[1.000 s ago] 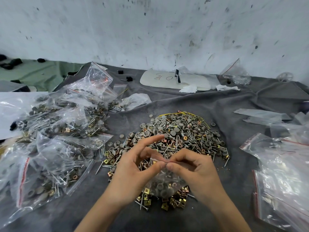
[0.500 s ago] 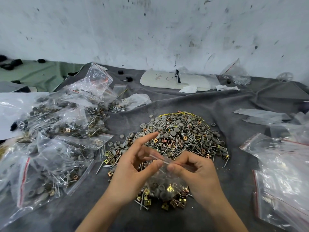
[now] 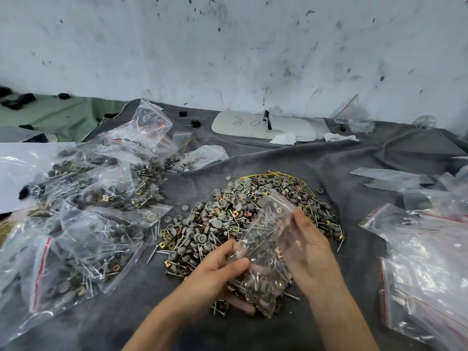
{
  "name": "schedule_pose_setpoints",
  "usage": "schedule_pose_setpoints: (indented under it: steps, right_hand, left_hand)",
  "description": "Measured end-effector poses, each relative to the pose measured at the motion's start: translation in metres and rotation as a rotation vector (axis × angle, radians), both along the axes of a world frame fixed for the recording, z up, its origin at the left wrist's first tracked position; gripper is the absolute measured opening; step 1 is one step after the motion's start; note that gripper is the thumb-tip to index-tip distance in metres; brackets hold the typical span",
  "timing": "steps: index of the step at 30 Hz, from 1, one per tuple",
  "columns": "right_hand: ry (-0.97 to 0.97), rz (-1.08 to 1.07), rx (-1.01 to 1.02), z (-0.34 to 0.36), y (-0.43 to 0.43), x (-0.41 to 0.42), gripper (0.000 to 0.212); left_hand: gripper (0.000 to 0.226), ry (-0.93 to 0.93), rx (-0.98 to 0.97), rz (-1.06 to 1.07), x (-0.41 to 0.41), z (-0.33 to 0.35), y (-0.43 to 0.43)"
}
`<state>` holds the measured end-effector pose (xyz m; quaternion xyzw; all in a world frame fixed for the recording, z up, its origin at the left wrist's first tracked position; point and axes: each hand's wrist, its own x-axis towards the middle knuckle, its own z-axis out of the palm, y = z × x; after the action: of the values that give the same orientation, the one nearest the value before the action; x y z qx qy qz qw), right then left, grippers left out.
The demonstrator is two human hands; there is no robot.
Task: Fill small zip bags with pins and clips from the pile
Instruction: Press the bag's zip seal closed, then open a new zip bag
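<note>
A pile of grey-headed pins, nails and brass clips [image 3: 243, 214] lies in the middle of the grey cloth [image 3: 354, 198]. Over its near edge I hold a small clear zip bag [image 3: 266, 257], tilted, with pins and clips inside. My left hand [image 3: 217, 272] grips the bag's lower left side, thumb on top and fingers underneath. My right hand [image 3: 309, 252] holds the right side of the bag, fingers partly seen through the plastic near its upper edge.
Several filled zip bags [image 3: 83, 219] are heaped at the left. Empty clear bags with red strips [image 3: 425, 254] lie at the right. A white board [image 3: 263, 125] and small black parts [image 3: 195, 123] sit at the back near the wall.
Both hands pinched the bag's top edge together before. Now the bag is raised and tilted, the left hand has dropped to its lower side and the right hand holds its right side.
</note>
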<state>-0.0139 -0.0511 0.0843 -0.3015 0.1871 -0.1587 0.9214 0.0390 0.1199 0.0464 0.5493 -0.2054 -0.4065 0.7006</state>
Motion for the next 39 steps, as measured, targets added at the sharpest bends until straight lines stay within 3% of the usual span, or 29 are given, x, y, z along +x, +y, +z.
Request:
schedule_pose_setpoints:
  steps: [5, 9, 12, 13, 15, 17, 19, 23, 25, 28, 30, 34, 39]
  right_hand:
    - [0.068, 0.051, 0.039, -0.024, -0.009, -0.001, 0.048]
    - [0.035, 0.072, 0.078, -0.035, -0.023, -0.009, 0.044]
    - [0.058, 0.053, 0.068, -0.037, -0.03, -0.011, 0.036]
    - [0.071, 0.038, 0.05, -0.038, -0.031, -0.011, 0.034]
    - [0.114, -0.006, -0.036, -0.04, -0.033, -0.01, 0.029]
    - [0.168, -0.103, -0.206, -0.044, -0.04, -0.009, 0.019]
    - [0.254, -0.272, -0.51, -0.046, -0.055, -0.011, 0.014]
    - [0.651, -0.595, -1.385, -0.051, -0.109, -0.014, 0.01]
    - [0.985, -0.451, -1.624, -0.059, -0.14, -0.016, 0.022]
    - [1.313, -0.004, -1.733, -0.071, -0.16, -0.023, 0.045]
    - [1.3, 0.017, -1.841, -0.077, -0.163, -0.025, 0.046]
    - [1.15, -0.231, -1.735, -0.076, -0.163, -0.024, 0.042]
    - [0.915, -0.791, -1.637, -0.064, -0.157, -0.024, 0.021]
  left_hand:
    - [0.021, 0.172, -0.131, 0.115, 0.005, 0.004, 0.002]
    - [0.025, 0.197, -0.242, 0.446, 0.053, 0.039, 0.025]
    - [0.037, 0.084, -0.219, 0.756, 0.103, 0.073, 0.044]
    - [0.048, -0.006, -0.132, 0.864, 0.119, 0.078, 0.049]
    - [0.072, -0.237, 0.232, 1.059, 0.137, 0.079, 0.057]
    - [0.077, -0.47, 0.395, 1.197, 0.13, 0.073, 0.055]
    - [0.072, -0.658, 0.351, 1.184, 0.104, 0.055, 0.04]
    - [0.067, -0.943, 0.348, 0.9, 0.038, 0.004, -0.002]
    - [0.066, -0.973, 0.344, 0.813, 0.013, -0.017, -0.02]
    - [0.075, -1.067, 0.32, 0.726, -0.002, -0.039, -0.029]
    - [0.06, -1.203, 0.312, 0.729, -0.002, -0.05, -0.028]
    - [0.056, -1.268, 0.279, 0.763, -0.001, -0.058, -0.027]
    - [0.054, -1.24, 0.236, 0.756, -0.002, -0.054, -0.028]
